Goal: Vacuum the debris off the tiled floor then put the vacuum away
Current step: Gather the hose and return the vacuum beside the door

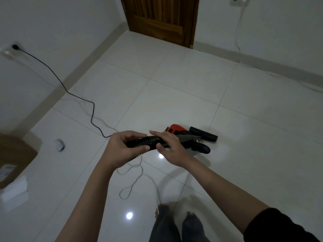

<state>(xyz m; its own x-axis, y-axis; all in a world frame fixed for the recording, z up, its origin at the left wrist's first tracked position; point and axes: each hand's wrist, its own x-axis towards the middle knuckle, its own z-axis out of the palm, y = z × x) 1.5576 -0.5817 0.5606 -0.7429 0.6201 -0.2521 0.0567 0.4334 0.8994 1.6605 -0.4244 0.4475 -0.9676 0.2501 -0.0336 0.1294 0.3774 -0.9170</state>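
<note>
I hold a black ribbed vacuum hose (151, 140) level in front of me with both hands. My left hand (120, 147) is wrapped around its left end. My right hand (170, 147) pinches the hose a little further right, fingers partly spread over it. Behind my right hand, on the white tiled floor (174, 88), lies the orange and black vacuum body (176, 129) with a black brush nozzle (203, 134) and a curved black tube end (204, 148). A small crumpled white scrap (59, 144) lies on the tiles to the left.
A black power cord (52, 74) runs from a wall socket at left across the floor toward the vacuum. A thin white cable (132, 184) loops on the tiles near my bare feet (174, 213). A cardboard box (14, 158) sits far left. A wooden door (160, 20) stands ahead.
</note>
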